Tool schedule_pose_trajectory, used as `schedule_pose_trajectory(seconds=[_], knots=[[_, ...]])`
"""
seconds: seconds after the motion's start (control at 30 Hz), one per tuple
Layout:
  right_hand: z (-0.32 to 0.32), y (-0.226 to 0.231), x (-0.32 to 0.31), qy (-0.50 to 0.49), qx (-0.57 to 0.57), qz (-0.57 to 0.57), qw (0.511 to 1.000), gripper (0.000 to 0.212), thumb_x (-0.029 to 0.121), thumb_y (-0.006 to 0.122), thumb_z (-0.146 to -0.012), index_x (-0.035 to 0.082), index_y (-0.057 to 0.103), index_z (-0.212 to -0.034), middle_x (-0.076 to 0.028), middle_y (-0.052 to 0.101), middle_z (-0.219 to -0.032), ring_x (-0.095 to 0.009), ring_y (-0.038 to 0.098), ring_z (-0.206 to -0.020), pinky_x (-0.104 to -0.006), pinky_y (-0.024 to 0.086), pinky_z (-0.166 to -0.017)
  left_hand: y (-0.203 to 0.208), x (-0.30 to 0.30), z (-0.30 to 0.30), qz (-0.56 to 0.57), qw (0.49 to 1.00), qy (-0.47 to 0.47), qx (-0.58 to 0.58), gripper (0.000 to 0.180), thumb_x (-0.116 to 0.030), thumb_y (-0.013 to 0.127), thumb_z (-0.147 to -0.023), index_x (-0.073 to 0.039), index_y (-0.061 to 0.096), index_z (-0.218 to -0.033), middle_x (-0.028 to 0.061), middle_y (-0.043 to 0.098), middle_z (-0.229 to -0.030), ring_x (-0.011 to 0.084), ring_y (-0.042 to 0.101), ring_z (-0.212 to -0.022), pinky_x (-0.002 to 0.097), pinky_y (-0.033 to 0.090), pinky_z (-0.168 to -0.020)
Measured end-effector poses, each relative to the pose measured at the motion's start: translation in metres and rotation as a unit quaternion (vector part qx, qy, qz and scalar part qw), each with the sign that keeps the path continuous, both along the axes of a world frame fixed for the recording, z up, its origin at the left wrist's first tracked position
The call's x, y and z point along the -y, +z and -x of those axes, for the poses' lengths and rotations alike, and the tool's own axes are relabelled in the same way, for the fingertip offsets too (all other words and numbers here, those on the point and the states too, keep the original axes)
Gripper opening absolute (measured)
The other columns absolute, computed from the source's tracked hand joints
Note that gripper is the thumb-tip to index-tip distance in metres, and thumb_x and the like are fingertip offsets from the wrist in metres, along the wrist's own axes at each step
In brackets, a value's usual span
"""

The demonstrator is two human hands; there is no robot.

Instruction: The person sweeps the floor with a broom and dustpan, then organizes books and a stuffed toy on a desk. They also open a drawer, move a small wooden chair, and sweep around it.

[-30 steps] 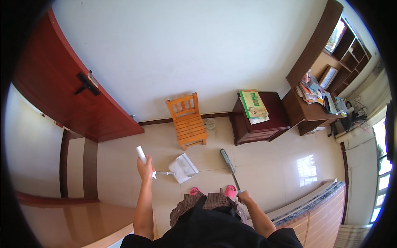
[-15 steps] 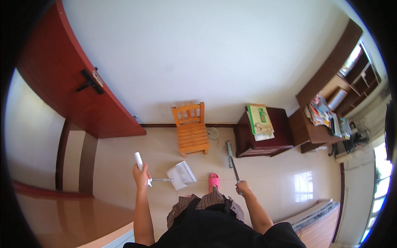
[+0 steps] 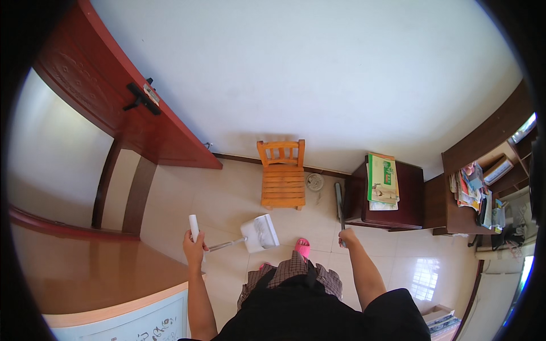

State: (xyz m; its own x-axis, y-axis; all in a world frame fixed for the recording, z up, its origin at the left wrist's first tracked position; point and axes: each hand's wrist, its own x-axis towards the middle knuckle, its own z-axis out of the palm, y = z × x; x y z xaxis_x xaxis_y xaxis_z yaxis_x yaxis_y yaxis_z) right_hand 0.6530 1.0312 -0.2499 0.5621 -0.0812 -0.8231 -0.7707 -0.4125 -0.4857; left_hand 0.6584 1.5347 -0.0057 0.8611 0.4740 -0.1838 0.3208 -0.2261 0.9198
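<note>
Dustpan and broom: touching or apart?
Apart. The head view plainly shows tiled floor between the white dustpan and the broom to its right.

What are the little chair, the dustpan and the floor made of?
The chair looks like wood, orange-brown with a slight sheen: its seat is separate slats. The dustpan is probably plastic: plain white, smooth. The floor seems to be glossy tile, ceramic or stone: thin joint lines cross it and it mirrors bright light.

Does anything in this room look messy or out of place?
Mainly the papers on the desk at right: a jumbled, overlapping heap. A round, pale object on the floor beside the wooden chair also seems oddly placed. I see no clear spill or damage.
</note>
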Motion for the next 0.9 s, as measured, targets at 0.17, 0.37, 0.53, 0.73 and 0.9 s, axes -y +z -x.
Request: schedule_pose_trajectory(seconds=[0.17,0.37,0.53,0.73,0.9], knots=[[0.038,-0.008,-0.032,-0.027,-0.057,-0.034,0.997,0.007,0.000,0.048,-0.071,-0.003,0.048,-0.064,-0.017,0.050,-0.049,-0.025,0.051,-0.039,-0.0382,0.037,-0.029,-0.001,0.002,0.003,0.000,1.000,0.000,-0.010,0.021,-0.019,0.057,-0.077,-0.001,0.049,-0.083,0.0026,0.045,-0.050,0.0085,0.043,-0.037,0.0217,0.034,-0.034],[0.066,0.088,-0.036,-0.264,-0.054,-0.144,0.952,0.009,0.002,0.047,-0.075,0.002,0.039,-0.076,-0.008,0.042,-0.049,-0.016,0.041,-0.034,-0.0302,0.033,-0.028,-0.003,-0.004,-0.008,0.026,0.999,-0.012,-0.044,0.020,-0.020,0.056,-0.079,-0.001,0.049,-0.077,0.0016,0.042,-0.047,0.0098,0.042,-0.036,0.0237,0.036,-0.035],[0.073,0.105,-0.009,-0.355,-0.111,-0.217,0.902,0.010,0.007,0.046,-0.078,0.004,0.038,-0.073,-0.006,0.041,-0.051,-0.010,0.037,-0.035,-0.0240,0.032,-0.030,-0.001,-0.022,-0.022,-0.008,0.999,-0.036,-0.024,0.023,-0.021,0.054,-0.081,-0.001,0.046,-0.071,0.0022,0.040,-0.046,0.0107,0.041,-0.036,0.0250,0.037,-0.035],[0.083,0.092,-0.007,-0.433,-0.131,-0.235,0.860,0.011,0.010,0.046,-0.078,0.001,0.043,-0.073,-0.008,0.044,-0.051,-0.016,0.041,-0.037,-0.0287,0.034,-0.031,0.035,-0.037,-0.061,-0.019,1.000,-0.002,0.001,0.025,-0.023,0.055,-0.080,-0.002,0.045,-0.070,0.0030,0.039,-0.046,0.0112,0.040,-0.036,0.0258,0.036,-0.035],[0.089,0.083,-0.020,-0.341,-0.098,-0.201,0.913,0.009,0.010,0.045,-0.079,0.003,0.041,-0.077,-0.007,0.044,-0.054,-0.012,0.040,-0.037,-0.0273,0.035,-0.032,0.057,-0.047,-0.096,0.001,0.999,0.040,0.032,0.024,-0.024,0.055,-0.080,-0.004,0.045,-0.071,0.0006,0.036,-0.049,0.0102,0.039,-0.039,0.0253,0.035,-0.035]])
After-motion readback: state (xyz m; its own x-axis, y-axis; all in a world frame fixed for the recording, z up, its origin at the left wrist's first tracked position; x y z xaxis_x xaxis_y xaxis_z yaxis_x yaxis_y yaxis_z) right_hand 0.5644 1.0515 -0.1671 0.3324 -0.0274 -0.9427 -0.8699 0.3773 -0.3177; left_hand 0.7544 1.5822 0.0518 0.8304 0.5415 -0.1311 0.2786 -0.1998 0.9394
